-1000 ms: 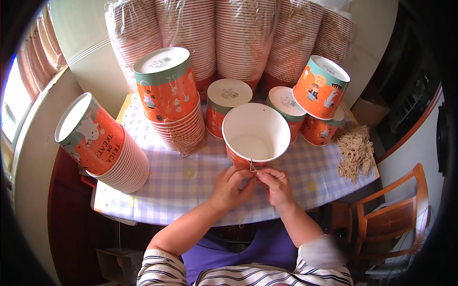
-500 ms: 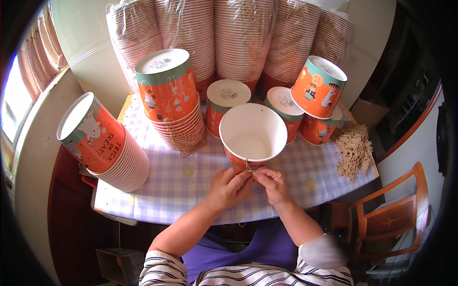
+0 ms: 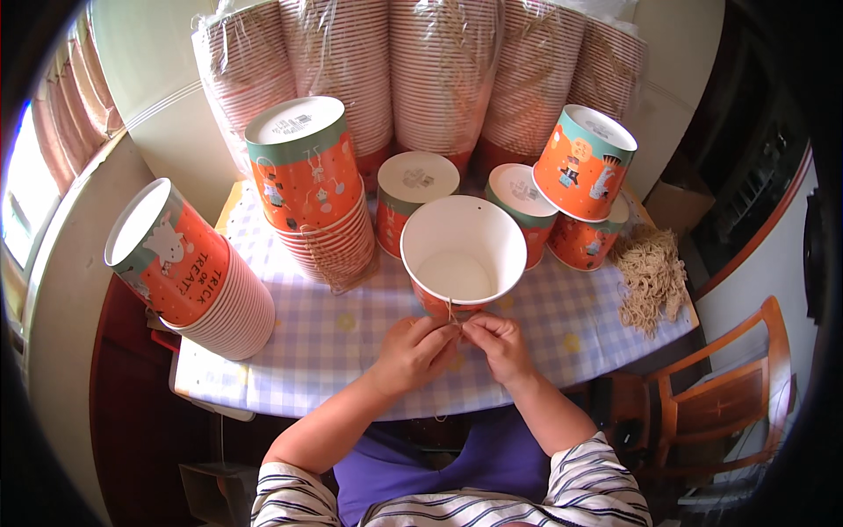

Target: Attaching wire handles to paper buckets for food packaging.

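Bucket (image 3: 463,253) stands just beyond both hands (image 3: 407,353) (image 3: 502,350), twine (image 3: 451,311) held between them.

To the right of the cloth-covered table (image 3: 307,364), a wooden chair (image 3: 724,400) is placed; left of the table, a bright window (image 3: 33,171) is seen; behind it, pale walls (image 3: 149,57).

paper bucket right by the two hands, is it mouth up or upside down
Mouth up: the paper bucket shows its open rim on top, with the white inner wall and bottom visible inside.
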